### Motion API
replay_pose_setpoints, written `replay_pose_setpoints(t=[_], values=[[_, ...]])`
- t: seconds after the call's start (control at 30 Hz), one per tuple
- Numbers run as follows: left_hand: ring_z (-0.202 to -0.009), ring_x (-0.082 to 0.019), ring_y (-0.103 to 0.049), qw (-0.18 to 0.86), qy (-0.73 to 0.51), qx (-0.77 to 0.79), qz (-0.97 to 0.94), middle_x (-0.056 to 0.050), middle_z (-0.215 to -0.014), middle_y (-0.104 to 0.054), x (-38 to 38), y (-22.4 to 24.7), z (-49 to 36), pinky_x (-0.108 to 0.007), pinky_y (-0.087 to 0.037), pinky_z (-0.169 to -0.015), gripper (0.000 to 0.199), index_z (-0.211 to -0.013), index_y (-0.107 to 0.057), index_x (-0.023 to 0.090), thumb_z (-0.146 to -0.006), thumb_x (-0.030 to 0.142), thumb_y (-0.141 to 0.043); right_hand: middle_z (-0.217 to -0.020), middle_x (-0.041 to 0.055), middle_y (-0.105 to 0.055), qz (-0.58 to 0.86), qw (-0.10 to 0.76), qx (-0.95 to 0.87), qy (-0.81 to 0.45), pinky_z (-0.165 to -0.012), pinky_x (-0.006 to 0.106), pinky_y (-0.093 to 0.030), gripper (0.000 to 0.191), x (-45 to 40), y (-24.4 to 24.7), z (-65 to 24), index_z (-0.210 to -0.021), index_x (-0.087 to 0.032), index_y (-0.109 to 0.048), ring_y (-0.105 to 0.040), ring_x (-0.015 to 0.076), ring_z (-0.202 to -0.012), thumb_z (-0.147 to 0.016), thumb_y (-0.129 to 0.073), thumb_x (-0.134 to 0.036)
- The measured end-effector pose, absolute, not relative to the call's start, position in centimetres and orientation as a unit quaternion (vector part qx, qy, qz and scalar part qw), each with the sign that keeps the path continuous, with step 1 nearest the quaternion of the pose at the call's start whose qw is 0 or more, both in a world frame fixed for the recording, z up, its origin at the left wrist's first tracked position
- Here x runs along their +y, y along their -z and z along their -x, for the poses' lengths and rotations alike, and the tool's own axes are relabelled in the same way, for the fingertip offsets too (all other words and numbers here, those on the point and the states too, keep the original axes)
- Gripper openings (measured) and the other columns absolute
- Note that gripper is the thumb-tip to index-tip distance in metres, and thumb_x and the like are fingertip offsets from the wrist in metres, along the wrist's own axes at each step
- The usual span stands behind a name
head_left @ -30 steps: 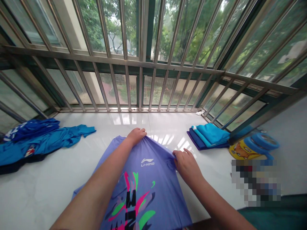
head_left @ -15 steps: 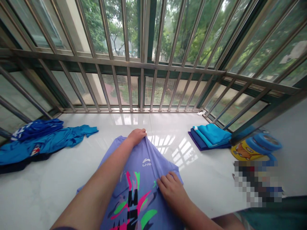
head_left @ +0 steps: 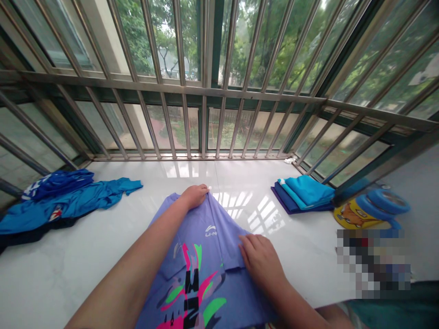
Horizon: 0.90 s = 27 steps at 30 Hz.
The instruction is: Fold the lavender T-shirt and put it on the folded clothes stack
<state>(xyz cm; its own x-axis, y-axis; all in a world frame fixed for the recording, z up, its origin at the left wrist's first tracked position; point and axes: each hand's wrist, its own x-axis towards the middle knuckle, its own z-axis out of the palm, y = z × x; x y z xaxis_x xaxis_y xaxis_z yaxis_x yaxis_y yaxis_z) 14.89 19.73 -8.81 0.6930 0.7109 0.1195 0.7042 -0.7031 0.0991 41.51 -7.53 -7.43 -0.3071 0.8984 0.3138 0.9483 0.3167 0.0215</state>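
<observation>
A lilac T-shirt (head_left: 206, 256) lies on the white ledge, its white chest logo and a pink, green and black print facing up. My left hand (head_left: 196, 196) is closed on the cloth at the shirt's top, by the shoulder, with the fingertips pinching the folded edge. The right side of the shirt is folded inward, with the sleeve over the chest next to the logo. At that fold's outer edge is my right hand (head_left: 262, 256), fingers bent over the cloth and thumb hidden. The lower part of the shirt runs out of view.
Crumpled blue shirts (head_left: 72, 201) lie at left. A folded stack of turquoise and navy cloth (head_left: 305, 194) lies at right, near a yellow-and-blue cup (head_left: 360, 212) and a blurred-out item (head_left: 373, 265). Metal bars (head_left: 202, 119) border the ledge's far side.
My right hand has moved right and slightly up, from the shirt's front to its outer edge. The sleeve now lies flatter across the chest. My left hand keeps its hold at the top.
</observation>
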Motion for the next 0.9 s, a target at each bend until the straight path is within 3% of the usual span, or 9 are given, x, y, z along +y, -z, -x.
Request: replay_pose_setpoints(t=[0.1,0.2,0.3,0.47,0.57,0.67,0.77,0.9], values=[[-0.107,-0.025,-0.075,0.019,-0.085,0.392,-0.916,-0.010,-0.134,-0.073,19.2,8.8,-15.1,-0.037,-0.057,-0.098,0.038,-0.130,-0.075,0.023,-0.099,0.021,-0.053,-0.115,0.0124,-0.073,0.679,0.060,-0.729,0.066,-0.086,0.038,-0.048,0.023,-5.5,7.2,-43.1,-0.123,-0.019,-0.069,-0.068,0.0284,-0.103,-0.108,-0.061,-0.034],[-0.105,-0.025,-0.075,0.014,-0.095,0.404,-0.910,-0.012,-0.130,-0.074,18.8,9.1,-15.5,-0.039,-0.058,-0.098,0.036,-0.128,-0.075,0.021,-0.101,0.021,-0.051,-0.096,0.0095,-0.074,0.733,0.012,-0.680,-0.009,-0.075,0.033,-0.046,0.023,-4.2,7.5,-43.9,-0.102,-0.020,-0.068,-0.071,0.0262,-0.091,-0.111,-0.054,-0.035],[-0.106,-0.025,-0.075,0.012,-0.104,0.411,-0.906,-0.013,-0.128,-0.075,18.5,9.6,-15.9,-0.039,-0.057,-0.100,0.035,-0.127,-0.076,0.020,-0.103,0.021,-0.050,-0.087,0.0085,-0.073,0.777,0.010,-0.629,-0.034,-0.069,0.032,-0.043,0.030,-4.1,8.0,-43.9,-0.097,-0.020,-0.065,-0.072,0.0252,-0.082,-0.114,-0.047,-0.037],[-0.118,-0.025,-0.072,0.013,-0.134,0.430,-0.893,-0.011,-0.132,-0.076,18.3,10.2,-16.3,-0.037,-0.054,-0.106,0.035,-0.135,-0.071,0.022,-0.104,0.021,-0.055,-0.095,0.0133,-0.072,0.795,0.011,-0.602,0.076,-0.066,0.032,-0.045,0.022,-5.3,8.8,-44.0,-0.101,-0.018,-0.065,-0.070,0.0270,-0.085,-0.111,-0.049,-0.030],[-0.129,-0.027,-0.068,0.003,-0.177,0.477,-0.861,-0.014,-0.142,-0.071,18.7,9.6,-15.8,-0.042,-0.052,-0.112,0.052,-0.158,-0.050,0.021,-0.106,0.022,-0.053,-0.121,0.0189,-0.070,0.761,0.093,-0.620,0.166,-0.076,0.038,-0.052,0.023,-5.9,8.4,-44.6,-0.116,-0.017,-0.066,-0.068,0.0310,-0.103,-0.108,-0.045,-0.021],[-0.137,-0.028,-0.062,0.001,-0.271,0.559,-0.784,-0.019,-0.151,-0.064,19.3,8.5,-15.2,-0.047,-0.049,-0.117,0.056,-0.165,-0.035,0.016,-0.109,0.019,-0.039,-0.139,0.0217,-0.064,0.735,0.184,-0.625,0.186,-0.101,0.048,-0.051,0.032,-6.1,7.6,-45.0,-0.131,-0.014,-0.063,-0.061,0.0349,-0.126,-0.110,-0.041,-0.022],[-0.144,-0.026,-0.058,0.024,-0.312,0.571,-0.759,-0.020,-0.154,-0.061,19.1,7.7,-15.3,-0.046,-0.046,-0.123,0.053,-0.160,-0.043,0.011,-0.107,0.012,-0.033,-0.146,0.0211,-0.062,0.701,0.235,-0.651,0.170,-0.117,0.053,-0.042,0.038,-5.9,7.5,-44.7,-0.141,-0.013,-0.059,-0.054,0.0337,-0.141,-0.111,-0.038,-0.024],[-0.148,-0.021,-0.055,0.045,-0.253,0.520,-0.815,-0.013,-0.158,-0.061,17.2,8.4,-17.0,-0.040,-0.041,-0.127,0.057,-0.152,-0.056,0.015,-0.098,0.003,-0.039,-0.159,0.0210,-0.054,0.661,0.217,-0.707,0.128,-0.122,0.057,-0.038,0.050,-5.7,9.4,-43.3,-0.157,-0.014,-0.049,-0.044,0.0342,-0.153,-0.113,-0.038,-0.033]])
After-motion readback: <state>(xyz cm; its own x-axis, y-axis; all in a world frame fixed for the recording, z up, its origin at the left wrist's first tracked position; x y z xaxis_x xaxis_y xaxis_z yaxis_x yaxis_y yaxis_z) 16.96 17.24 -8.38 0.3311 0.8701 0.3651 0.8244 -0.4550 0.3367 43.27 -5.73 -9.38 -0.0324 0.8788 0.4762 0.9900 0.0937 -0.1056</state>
